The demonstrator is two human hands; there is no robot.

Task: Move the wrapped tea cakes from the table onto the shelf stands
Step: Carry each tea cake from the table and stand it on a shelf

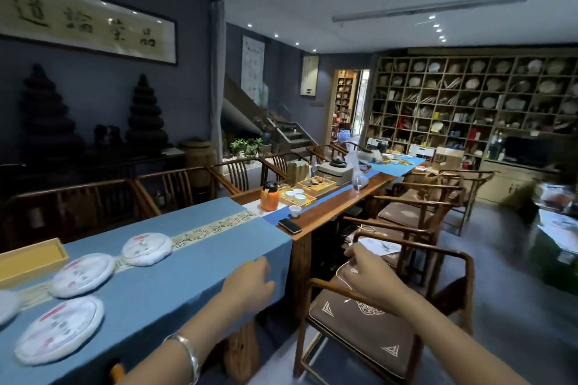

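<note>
Tea cakes (pixel 82 274) lie well left of both empty, loosely curled hands (pixel 250 283).

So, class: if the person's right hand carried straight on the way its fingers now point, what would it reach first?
The right hand points forward and slightly left, over the cushioned chair. Probably it would first meet the edge of the wooden table, though depth is unclear from one view.
</note>
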